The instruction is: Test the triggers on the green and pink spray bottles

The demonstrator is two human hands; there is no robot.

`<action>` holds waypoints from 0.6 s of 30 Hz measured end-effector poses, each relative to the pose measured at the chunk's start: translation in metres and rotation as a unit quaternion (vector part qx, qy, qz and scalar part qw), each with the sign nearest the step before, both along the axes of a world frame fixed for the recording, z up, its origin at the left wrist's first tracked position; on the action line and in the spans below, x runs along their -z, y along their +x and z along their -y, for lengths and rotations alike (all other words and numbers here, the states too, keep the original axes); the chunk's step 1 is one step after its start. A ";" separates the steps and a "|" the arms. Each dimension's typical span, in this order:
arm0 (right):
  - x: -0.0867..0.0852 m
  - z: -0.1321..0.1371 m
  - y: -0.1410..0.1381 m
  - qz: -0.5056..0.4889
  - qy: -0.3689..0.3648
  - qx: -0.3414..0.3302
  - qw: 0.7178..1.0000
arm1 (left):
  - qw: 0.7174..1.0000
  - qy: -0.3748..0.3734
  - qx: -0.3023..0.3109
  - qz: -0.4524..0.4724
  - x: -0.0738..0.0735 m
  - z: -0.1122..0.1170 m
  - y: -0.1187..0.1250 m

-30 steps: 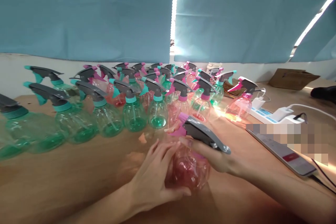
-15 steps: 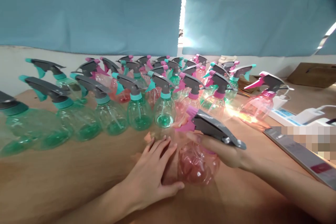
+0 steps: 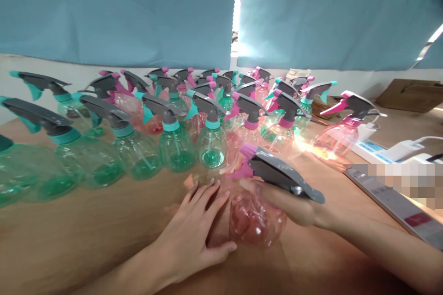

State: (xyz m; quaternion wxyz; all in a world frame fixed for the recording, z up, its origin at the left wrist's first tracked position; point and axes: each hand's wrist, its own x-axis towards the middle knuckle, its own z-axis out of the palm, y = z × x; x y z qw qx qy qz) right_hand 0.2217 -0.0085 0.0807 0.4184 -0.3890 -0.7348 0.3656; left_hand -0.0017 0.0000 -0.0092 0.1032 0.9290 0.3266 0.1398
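Observation:
A clear pink spray bottle (image 3: 258,223) stands in front of me, its grey and pink trigger head pointing left. My right hand (image 3: 294,203) is closed around its neck from the right, with some fingers hidden behind the head and seen past the trigger. My left hand (image 3: 192,226) lies with spread fingers on the table (image 3: 104,226), just left of the bottle. Whether its thumb touches the bottle I cannot tell. Beyond the left fingertips is a small orange piece (image 3: 188,182), partly hidden and too unclear to name.
Several green spray bottles (image 3: 177,152) and pink spray bottles (image 3: 249,133) crowd behind my hands. One pink spray bottle (image 3: 339,136) stands apart at right, near a white power strip (image 3: 370,150) with plugs. A phone-like slab (image 3: 391,203) lies at right, a cardboard box (image 3: 410,97) behind.
The view has shifted slightly, so the bottle rows at left appear further left. My right hand keeps its grip on the pink bottle, and my left hand stays spread beside it.

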 end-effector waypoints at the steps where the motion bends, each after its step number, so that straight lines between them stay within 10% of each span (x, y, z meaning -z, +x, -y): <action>1: -0.001 0.000 0.000 -0.007 -0.003 -0.001 1.000 | 1.000 0.004 0.001 0.000 0.000 0.000 0.000; 18: -0.006 0.000 -0.001 -0.022 0.023 0.008 0.999 | 1.000 0.015 -0.004 -0.019 -0.002 -0.001 0.000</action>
